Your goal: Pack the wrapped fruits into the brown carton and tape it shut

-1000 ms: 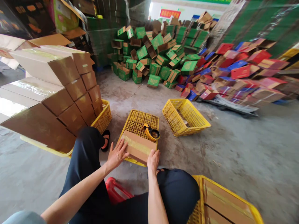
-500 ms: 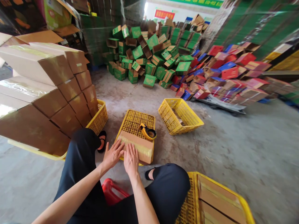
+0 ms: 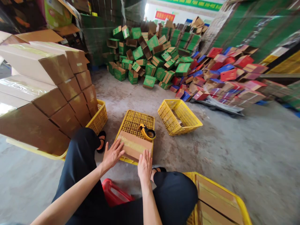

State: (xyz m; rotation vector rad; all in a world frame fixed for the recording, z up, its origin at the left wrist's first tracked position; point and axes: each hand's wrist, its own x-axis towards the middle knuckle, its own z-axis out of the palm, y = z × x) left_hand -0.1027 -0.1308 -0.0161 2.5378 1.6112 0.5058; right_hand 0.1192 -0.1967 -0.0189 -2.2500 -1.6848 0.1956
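Note:
A brown cardboard box (image 3: pixel 134 145) with clear tape along its top lies on an upturned yellow plastic crate (image 3: pixel 131 120) between my feet. My left hand (image 3: pixel 113 155) rests on the box's left end, fingers spread. At the right end, my right hand (image 3: pixel 145 165) lies flat with its fingers stretched over the near edge and tape. Behind the box, on the crate, sits a yellow and black tape dispenser (image 3: pixel 147 131), touched by neither hand.
Stacked brown boxes (image 3: pixel 56 103) fill a yellow crate on the left. Another yellow crate (image 3: pixel 179 115) stands ahead right; one holding boxes (image 3: pixel 220 197) is near my right knee. Green boxes (image 3: pixel 142 59) and red-blue boxes (image 3: pixel 225 72) are heaped behind. A red stool (image 3: pixel 114 192) is beneath me.
My right hand has slid right along the box, from its middle to its right end. My left hand stays at the left end. My right knee has shifted slightly right.

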